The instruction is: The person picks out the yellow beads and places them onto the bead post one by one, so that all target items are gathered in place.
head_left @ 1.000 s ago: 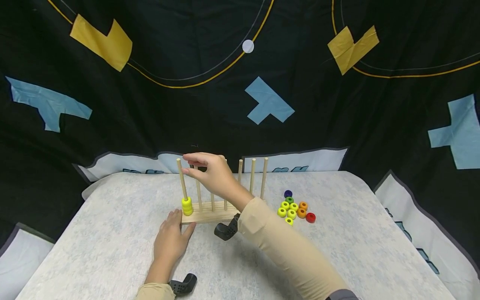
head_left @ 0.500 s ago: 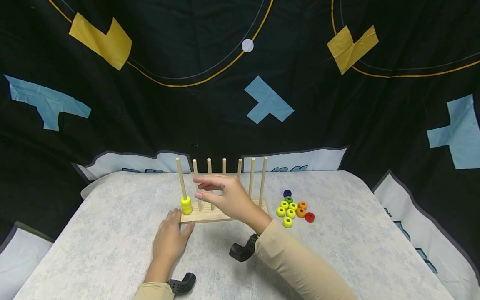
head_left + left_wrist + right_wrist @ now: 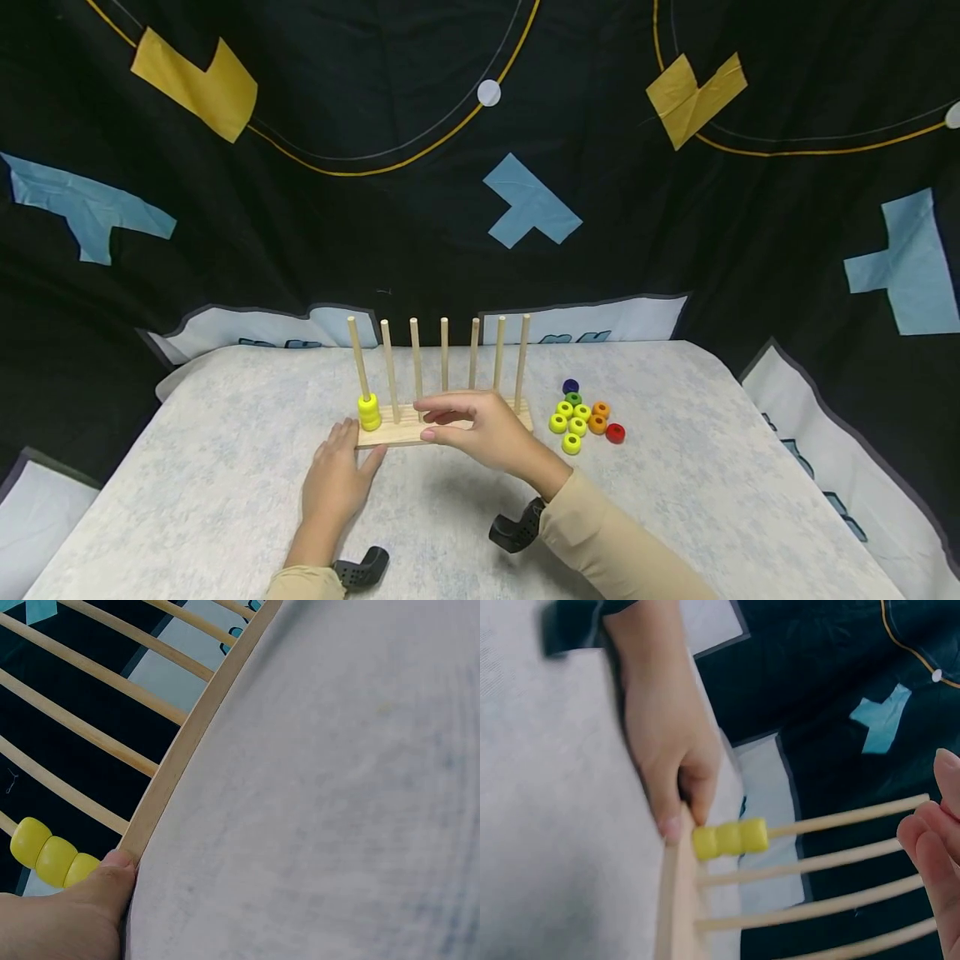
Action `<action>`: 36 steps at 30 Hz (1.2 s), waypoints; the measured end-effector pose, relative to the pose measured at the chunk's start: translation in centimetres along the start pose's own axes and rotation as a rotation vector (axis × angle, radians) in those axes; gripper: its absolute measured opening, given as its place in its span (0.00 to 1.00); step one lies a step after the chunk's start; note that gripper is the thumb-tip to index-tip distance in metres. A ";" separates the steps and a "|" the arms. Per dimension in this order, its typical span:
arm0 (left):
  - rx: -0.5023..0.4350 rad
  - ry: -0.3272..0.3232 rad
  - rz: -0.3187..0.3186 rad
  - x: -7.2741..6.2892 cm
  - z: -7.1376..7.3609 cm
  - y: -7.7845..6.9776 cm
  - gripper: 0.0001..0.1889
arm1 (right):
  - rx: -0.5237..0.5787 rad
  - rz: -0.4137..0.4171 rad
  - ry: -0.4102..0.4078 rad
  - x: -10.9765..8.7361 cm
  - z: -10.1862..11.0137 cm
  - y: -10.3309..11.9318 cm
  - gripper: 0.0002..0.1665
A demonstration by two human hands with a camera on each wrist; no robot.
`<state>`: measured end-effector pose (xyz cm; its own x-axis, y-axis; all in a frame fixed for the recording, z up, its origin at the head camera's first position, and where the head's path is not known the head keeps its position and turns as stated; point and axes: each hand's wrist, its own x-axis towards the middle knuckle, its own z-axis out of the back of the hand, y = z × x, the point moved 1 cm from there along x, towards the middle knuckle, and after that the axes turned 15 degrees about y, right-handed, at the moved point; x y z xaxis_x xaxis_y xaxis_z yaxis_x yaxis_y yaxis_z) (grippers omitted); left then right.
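A wooden peg stand (image 3: 397, 432) with several upright pegs rests on the table. On its leftmost peg sit three yellow beads (image 3: 368, 412), stacked at the bottom. My left hand (image 3: 333, 475) grips the left end of the base; the left wrist view shows its thumb (image 3: 112, 874) on the front edge, and in the right wrist view the fingers reach round behind. My right hand (image 3: 487, 429) is in front of the stand, hiding part of the base, with thumb and fingers apart and nothing between them. Its fingertips (image 3: 930, 855) show at the edge of the right wrist view.
Loose beads lie right of the stand: several yellow ones (image 3: 572, 443), two orange (image 3: 597, 424), a red (image 3: 615, 433), a green (image 3: 573, 399) and a dark blue (image 3: 571, 386). The pale table (image 3: 690, 500) backs onto a dark curtain (image 3: 420, 250).
My right hand has moved down and to the right, away from the top of the leftmost peg. The left hand keeps its place at the base.
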<state>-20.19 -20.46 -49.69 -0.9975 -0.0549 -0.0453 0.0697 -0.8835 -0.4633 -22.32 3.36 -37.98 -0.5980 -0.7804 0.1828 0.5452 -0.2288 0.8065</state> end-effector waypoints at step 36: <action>-0.027 0.017 0.028 -0.1 0.1 0.0 0.38 | 0.030 -0.315 -0.375 -10.1 8.0 -10.8 0.20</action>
<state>-20.07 -20.46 -49.57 -0.9948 -0.0711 -0.0733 0.0978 -0.8689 -0.4852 -26.86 18.39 -44.04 -0.9046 -0.4111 0.1128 0.2897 -0.3989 0.8700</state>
